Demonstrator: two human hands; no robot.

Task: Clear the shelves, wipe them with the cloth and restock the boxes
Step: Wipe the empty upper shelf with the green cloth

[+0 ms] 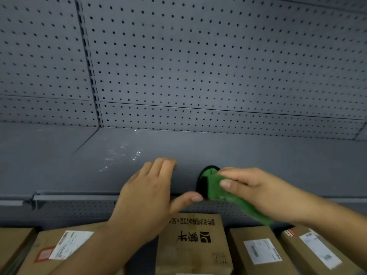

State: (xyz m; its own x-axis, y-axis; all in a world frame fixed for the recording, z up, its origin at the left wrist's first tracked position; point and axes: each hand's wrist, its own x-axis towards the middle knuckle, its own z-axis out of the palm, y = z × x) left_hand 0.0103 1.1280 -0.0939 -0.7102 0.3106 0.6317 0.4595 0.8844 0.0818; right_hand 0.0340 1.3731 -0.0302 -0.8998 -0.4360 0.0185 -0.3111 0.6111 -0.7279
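A: Two hands at the grey shelf (278,155): how do they lie?
B: The left hand (148,192) rests on its front edge, fingers straight, thumb along the lip. The right hand (258,187) pinches the green cloth (215,188), bunched on the shelf surface.
A: And the boxes (190,243)?
B: Several cardboard ones stand on the level below, closed, contents hidden, some with white labels.

Grey shelf (278,155) w/ pegboard back (198,56). Left hand (151,187) rests flat on the shelf near its front edge, thumb stretched along the lip. Right hand (256,187) just beside it pinches a green cloth (214,187), black patch on it, pressed to the shelf. Wet streaks (127,153) shine further left. Labelled cardboard boxes (190,245) sit in a row below.
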